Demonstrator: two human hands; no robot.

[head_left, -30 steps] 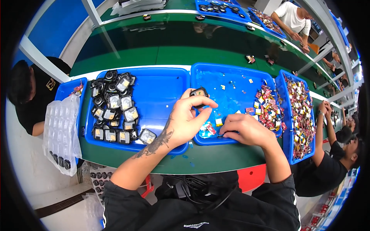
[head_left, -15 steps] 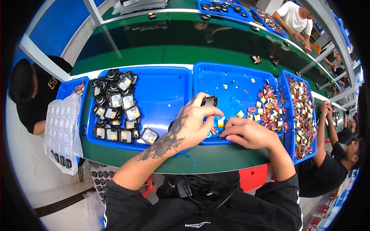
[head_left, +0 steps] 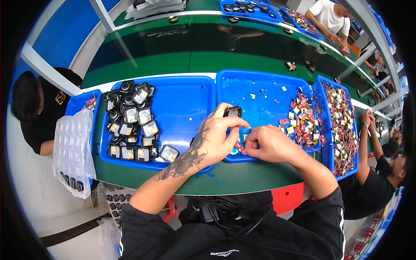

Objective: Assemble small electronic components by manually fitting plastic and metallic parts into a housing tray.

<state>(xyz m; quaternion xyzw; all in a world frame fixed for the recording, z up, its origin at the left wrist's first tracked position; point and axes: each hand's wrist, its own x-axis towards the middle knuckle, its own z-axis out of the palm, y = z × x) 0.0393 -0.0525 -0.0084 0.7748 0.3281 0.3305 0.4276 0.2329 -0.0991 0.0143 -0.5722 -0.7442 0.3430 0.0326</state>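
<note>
My left hand [head_left: 219,138] is closed around a small black watch-like case [head_left: 234,111], which pokes up above the curled fingers over the right-middle tray. Its index finger and thumb point toward my right hand [head_left: 269,145], whose fingers are pinched together low in the same blue tray [head_left: 229,76]. A small red circuit board [head_left: 239,147] sits at the right fingertips, beside the left thumb. Farther right in that tray lies a heap of red boards with yellow-and-white pieces [head_left: 301,119]. To the left, a second blue tray [head_left: 186,79] holds stacked black square cases [head_left: 130,115].
Another blue tray [head_left: 353,151] full of red boards stands at the right. White plastic blister trays [head_left: 71,143] lie at the far left, near a seated person [head_left: 56,99]. Beyond the trays runs a green belt [head_left: 173,54] with scattered parts. Other people work at the right.
My right hand has moved slightly left and up, its fingers closing at the red board and covering the yellow piece beside it. My left hand keeps its hold on the black case.
</note>
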